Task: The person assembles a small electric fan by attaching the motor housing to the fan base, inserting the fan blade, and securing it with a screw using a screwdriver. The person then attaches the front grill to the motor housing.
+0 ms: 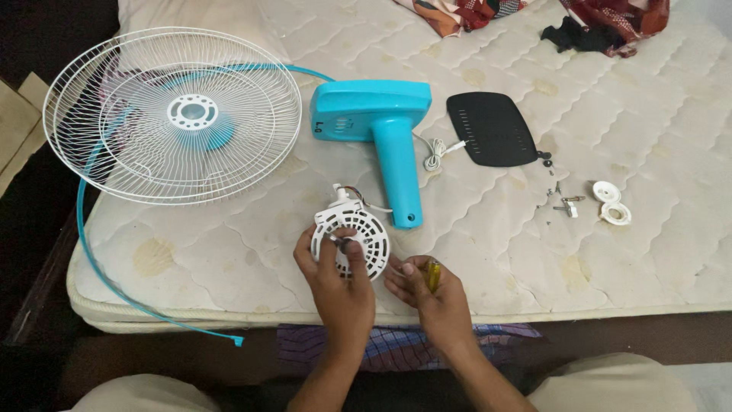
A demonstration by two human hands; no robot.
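My left hand (335,278) grips a round white fan motor housing (358,229) with vent slots, its metal shaft under my thumb. Thin wires run from the housing toward the turquoise fan stand and base (381,126) lying just behind it. Just to the right of the housing, my right hand (427,288) is closed around a yellow-handled screwdriver (432,273). Both hands hover over the near edge of a stained white mattress (534,252).
Two white wire fan grilles (171,114) lie stacked at the left, with a turquoise rim ring (114,290) hanging off the mattress edge. A black vented cover (492,128), loose screws (560,200) and white plastic caps (611,203) lie to the right. Crumpled cloth (610,23) sits at the far edge.
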